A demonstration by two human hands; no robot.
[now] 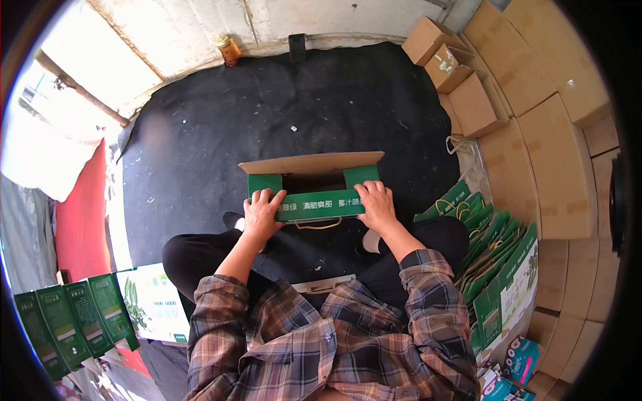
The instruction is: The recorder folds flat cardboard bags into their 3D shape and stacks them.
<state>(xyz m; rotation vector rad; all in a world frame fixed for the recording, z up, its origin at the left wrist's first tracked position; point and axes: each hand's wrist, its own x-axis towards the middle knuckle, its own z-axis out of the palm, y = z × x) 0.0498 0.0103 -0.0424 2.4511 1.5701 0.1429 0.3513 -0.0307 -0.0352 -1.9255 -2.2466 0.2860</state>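
In front of my crossed legs stands a green cardboard box (314, 204) with white lettering and a cord handle (319, 226) on its near side. Its far flap (311, 162) is raised and shows plain brown board, and the inside is dark. My left hand (263, 215) grips the left end of the near panel, fingers curled over its top edge. At the other end of that panel, my right hand (378, 206) holds on the same way, its thumb hidden from sight.
Folded green boxes with cord handles (491, 250) stack at my right, beside brown cartons (545, 167). Green and white boxes (152, 304) stand at my left. A black sheet (221, 120) covers the floor; an amber jar (229, 51) and a black object (297, 48) sit at its far edge.
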